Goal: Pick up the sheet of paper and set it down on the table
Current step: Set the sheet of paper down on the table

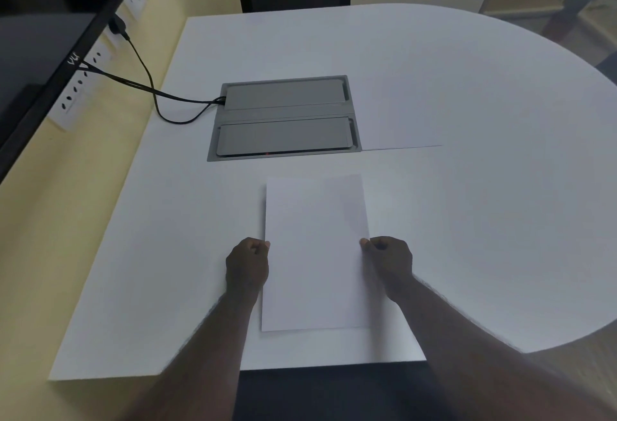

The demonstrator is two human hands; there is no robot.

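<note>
Low in the middle of the frame, the sheet of paper (315,253) lies lengthwise on the white bench (467,153), its near edge close to the bench's front edge. The left hand (247,267) pinches the sheet's left edge and the right hand (389,262) pinches the right edge, both about halfway along its length. On each side the fingers (364,243) are curled closed onto the paper's margin, thumb against forefinger. Whether the sheet is fully flat or barely lifted I cannot tell; a thin shadow shows along its near and left edges.

Several things could spoil this. Pinched only at mid-length, a thin sheet would likely sag or fold at its far and near ends once raised, and a tight pinch could crease the margins. If the hands move unevenly, the paper may buckle in the middle or slip from one grip and swing down. Setting it down at an angle could let one corner catch and curl under. Above the sheet in the frame, well apart, sits a grey metal panel (283,117) sunk in the bench, with black cables (147,87) running off to the upper left; carrying the paper that way risks snagging on them.
</note>
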